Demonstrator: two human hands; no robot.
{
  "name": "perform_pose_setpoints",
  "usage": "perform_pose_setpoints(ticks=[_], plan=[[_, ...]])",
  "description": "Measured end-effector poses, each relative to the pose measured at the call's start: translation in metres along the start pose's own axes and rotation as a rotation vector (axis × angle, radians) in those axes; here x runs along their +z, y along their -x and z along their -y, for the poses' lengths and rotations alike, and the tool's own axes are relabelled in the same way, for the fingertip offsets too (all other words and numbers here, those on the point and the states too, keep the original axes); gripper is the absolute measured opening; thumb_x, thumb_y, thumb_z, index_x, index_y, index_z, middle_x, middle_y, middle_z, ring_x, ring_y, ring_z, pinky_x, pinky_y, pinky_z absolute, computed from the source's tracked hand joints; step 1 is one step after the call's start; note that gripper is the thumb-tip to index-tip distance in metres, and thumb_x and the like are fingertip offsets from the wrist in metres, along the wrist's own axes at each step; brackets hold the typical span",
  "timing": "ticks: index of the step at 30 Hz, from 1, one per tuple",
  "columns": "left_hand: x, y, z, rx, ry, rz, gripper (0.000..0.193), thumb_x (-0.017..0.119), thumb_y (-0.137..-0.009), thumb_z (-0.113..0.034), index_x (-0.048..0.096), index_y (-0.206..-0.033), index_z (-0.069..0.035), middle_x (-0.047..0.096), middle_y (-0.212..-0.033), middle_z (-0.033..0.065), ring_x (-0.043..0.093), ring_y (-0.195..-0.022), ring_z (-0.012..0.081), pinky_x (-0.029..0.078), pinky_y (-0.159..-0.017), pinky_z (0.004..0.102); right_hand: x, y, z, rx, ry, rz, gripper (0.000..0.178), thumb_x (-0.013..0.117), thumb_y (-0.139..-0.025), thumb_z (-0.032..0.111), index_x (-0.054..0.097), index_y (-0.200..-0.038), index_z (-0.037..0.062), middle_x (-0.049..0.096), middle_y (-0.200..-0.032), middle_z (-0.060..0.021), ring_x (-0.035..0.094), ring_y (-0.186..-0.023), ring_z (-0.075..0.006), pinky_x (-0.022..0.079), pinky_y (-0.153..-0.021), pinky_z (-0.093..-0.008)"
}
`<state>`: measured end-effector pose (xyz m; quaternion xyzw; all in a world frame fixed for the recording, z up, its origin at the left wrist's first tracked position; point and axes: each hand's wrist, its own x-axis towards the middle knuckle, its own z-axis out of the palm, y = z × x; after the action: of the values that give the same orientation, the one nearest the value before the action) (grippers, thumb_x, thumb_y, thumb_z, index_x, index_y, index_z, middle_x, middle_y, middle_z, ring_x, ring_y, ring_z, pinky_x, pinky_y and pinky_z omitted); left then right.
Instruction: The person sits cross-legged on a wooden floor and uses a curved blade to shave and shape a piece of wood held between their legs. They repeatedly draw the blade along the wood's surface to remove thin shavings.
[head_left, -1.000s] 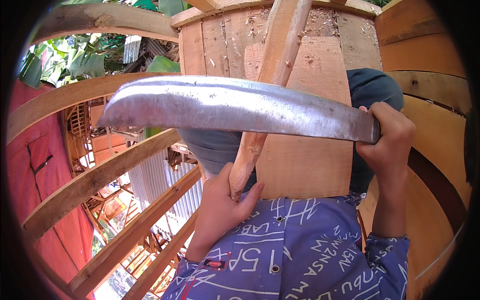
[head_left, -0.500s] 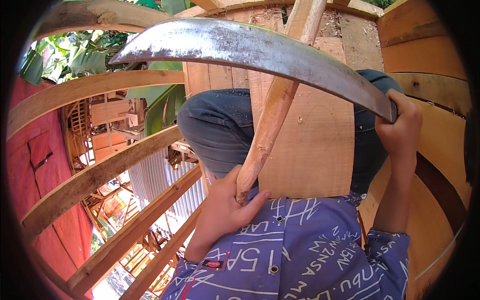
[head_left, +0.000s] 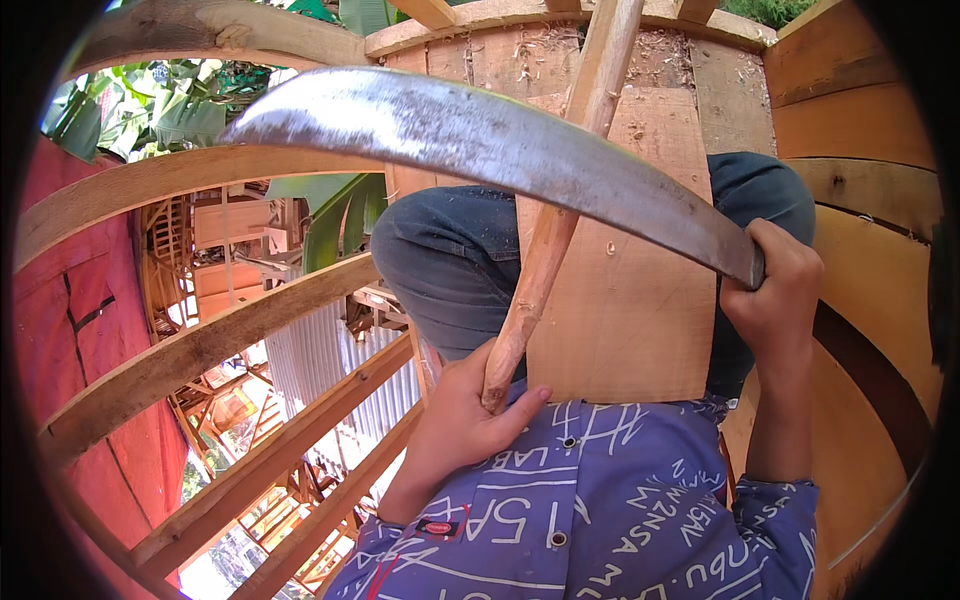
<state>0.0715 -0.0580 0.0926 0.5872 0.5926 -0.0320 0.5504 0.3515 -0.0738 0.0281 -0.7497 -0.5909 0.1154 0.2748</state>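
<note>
A long wooden stick, part stripped and pale, slants up and away from my left hand. That hand is closed round its near end, close to my shirt. My right hand grips the butt end of a machete with a broad curved steel blade; its handle is hidden in the fist. The blade reaches leftward across the view and passes over the stick, hiding part of it. Whether blade and stick touch, I cannot tell. Under the stick, a flat wooden board lies between my bent knees.
Wood shavings are scattered on the planks at the far side. Slatted wooden rails run along the left, with a drop, corrugated metal sheet and leaves beyond. Plank walls curve round the right side.
The machete's handle end and my right hand have come down and a little left. The blade now crosses the stick slightly lower. My left hand keeps its hold.
</note>
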Motion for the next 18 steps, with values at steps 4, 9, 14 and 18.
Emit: perform_pose_setpoints(ticks=[4,9,14,18], plan=[[-0.003,0.008,-0.003,0.066,0.008,0.012,0.044,0.071,-0.078,-0.022,0.055,-0.11,0.004,0.054,-0.066,0.0071,0.048,-0.061,0.0127,0.04,-0.057,0.0296,0.0,-0.013,-0.014,-0.029,0.066,-0.041,0.014,0.061,-0.06,0.006,0.049,-0.065,0.0022,0.05,-0.062,-0.016,0.052,-0.059,-0.0376,0.039,-0.051,-0.0411],[0.006,-0.002,-0.001,0.056,0.109,-0.049,0.034,0.074,-0.074,-0.019,0.042,-0.069,-0.006,0.038,-0.054,-0.002,0.033,-0.051,0.0071,0.025,-0.048,0.0266,-0.002,0.0,0.0,-0.025,0.031,-0.013,0.015,0.062,-0.062,0.007,0.048,-0.065,0.003,0.052,-0.062,-0.0136,0.053,-0.059,-0.0362,0.04,-0.052,-0.0419],[0.003,0.009,-0.006,0.075,0.09,0.0,0.034,0.073,-0.075,-0.019,0.043,-0.068,-0.007,0.038,-0.054,-0.002,0.034,-0.052,0.0069,0.026,-0.048,0.0264,-0.003,-0.014,-0.006,-0.124,0.092,-0.033,0.018,0.065,-0.06,0.01,0.048,-0.064,0.0043,0.05,-0.061,-0.0128,0.053,-0.057,-0.035,0.038,-0.049,-0.0395],[0.006,0.004,0.004,0.032,0.091,-0.001,0.03,0.073,-0.077,-0.022,0.051,-0.085,-0.002,0.042,-0.058,-0.0004,0.038,-0.055,0.0075,0.029,-0.049,0.0265,0.001,-0.012,-0.007,-0.089,0.09,-0.036,0.018,0.065,-0.062,0.011,0.049,-0.063,0.0051,0.051,-0.06,-0.0122,0.053,-0.056,-0.0339,0.039,-0.049,-0.0395]])
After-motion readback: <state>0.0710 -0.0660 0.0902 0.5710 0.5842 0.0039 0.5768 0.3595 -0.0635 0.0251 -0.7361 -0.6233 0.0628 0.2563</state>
